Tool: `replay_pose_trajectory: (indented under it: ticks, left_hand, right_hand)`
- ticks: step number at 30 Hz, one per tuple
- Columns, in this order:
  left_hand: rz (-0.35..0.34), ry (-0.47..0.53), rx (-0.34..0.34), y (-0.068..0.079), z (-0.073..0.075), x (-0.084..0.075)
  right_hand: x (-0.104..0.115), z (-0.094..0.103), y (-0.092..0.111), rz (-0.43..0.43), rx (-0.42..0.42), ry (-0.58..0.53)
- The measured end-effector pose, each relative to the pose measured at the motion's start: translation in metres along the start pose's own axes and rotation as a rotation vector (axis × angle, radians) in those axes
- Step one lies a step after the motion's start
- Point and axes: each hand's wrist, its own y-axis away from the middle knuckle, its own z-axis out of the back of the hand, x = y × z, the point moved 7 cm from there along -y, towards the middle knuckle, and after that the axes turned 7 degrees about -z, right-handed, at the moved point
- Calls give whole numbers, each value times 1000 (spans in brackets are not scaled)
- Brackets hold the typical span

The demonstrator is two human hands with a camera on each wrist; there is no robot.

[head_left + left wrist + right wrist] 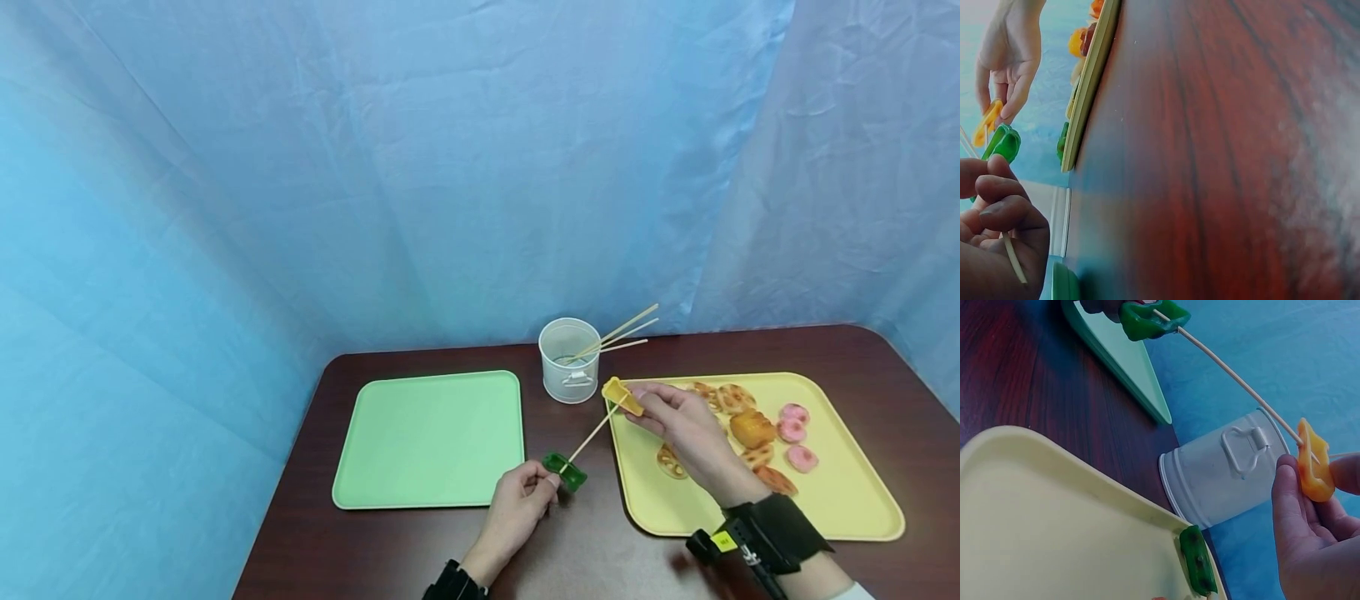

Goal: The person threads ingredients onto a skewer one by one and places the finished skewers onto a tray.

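My left hand (517, 504) grips a thin wooden skewer (597, 435) near its lower end, just below a green pepper piece (573, 477) threaded on it. The skewer slants up and right from there. At its upper end my right hand (686, 427) pinches a yellow pepper piece (633, 404) between thumb and fingers. The right wrist view has the skewer's tip passing through the wall of this yellow piece (1315, 478). In the left wrist view the skewer's butt end (1014, 257) sticks out below the curled left fingers.
Under the right forearm lies a yellow tray (847, 500) with lotus root slices (735, 398), pink rings (802, 458), and other food pieces. A green piece (1196, 559) rests by its rim. A white bucket (557, 385) with several skewers (630, 322) stands behind; a green tray (431, 442) lies left.
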Motion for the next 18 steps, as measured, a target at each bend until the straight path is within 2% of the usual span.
replay_pose_trajectory:
  ticks: [8, 18]
  left_hand:
    - [5, 8, -25, -1, -3, -1]
    - [17, 14, -60, -4, -7, -4]
  right_hand:
    - [-1, -2, 1, -20, -11, 13]
    - [-5, -12, 5, -45, -20, 101]
